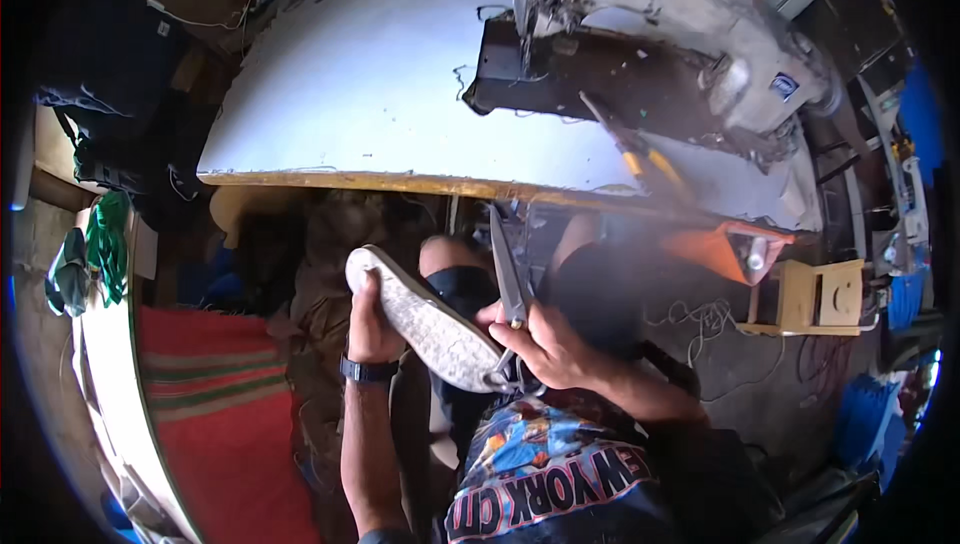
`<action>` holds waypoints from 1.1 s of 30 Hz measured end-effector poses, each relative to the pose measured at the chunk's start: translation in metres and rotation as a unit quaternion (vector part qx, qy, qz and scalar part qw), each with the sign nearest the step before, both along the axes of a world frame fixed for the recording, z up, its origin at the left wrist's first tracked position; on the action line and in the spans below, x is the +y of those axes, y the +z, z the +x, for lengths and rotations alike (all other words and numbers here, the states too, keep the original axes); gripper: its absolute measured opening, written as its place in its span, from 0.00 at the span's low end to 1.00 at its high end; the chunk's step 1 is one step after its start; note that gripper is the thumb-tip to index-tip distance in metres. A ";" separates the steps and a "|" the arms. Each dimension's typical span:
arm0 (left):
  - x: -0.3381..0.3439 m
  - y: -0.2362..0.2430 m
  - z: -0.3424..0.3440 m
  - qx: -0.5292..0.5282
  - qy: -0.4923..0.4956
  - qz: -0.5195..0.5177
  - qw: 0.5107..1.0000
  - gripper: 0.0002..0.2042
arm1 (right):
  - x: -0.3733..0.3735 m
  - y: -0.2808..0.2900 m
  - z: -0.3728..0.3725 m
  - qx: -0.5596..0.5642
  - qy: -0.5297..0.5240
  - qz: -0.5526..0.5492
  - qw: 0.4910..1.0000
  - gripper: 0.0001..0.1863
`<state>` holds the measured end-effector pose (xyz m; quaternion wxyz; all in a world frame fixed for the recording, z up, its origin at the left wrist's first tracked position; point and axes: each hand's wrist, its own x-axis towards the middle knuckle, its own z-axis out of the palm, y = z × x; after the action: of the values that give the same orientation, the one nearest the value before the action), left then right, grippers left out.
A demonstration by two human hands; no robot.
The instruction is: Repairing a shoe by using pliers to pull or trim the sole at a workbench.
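Observation:
A long, pale shoe sole (432,332) with a rough, mottled white face lies slantwise in front of my lap. My left hand (374,329) grips it at its far left part, the thumb pressed on the face. A pair of large scissors (508,279) stands with blades pointing up and away, in the grip of my right hand (545,344). The blades look close together. The scissors' handle loops hang beside the near right end of the sole; whether they touch it I cannot tell.
A white table (370,94) with a worn wooden edge stands ahead. On it are a bulky, dirty sewing machine (690,14) and a yellow-handled tool (625,144). A wooden stool (815,299), loose cables (705,329) and an orange holder (715,249) are right. Red striped cloth (215,414) lies left.

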<state>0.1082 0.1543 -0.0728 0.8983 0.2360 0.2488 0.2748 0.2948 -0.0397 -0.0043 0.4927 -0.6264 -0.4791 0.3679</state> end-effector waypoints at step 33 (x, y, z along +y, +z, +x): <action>-0.052 0.006 0.063 -0.110 -0.218 0.050 0.969 0.34 | -0.017 0.051 0.155 -0.619 -0.178 -0.089 0.760 0.16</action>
<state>0.1714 0.1027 -0.0666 0.9454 0.2972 0.0774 0.1090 0.4494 -0.0568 0.0472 0.0876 -0.8330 -0.5244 -0.1527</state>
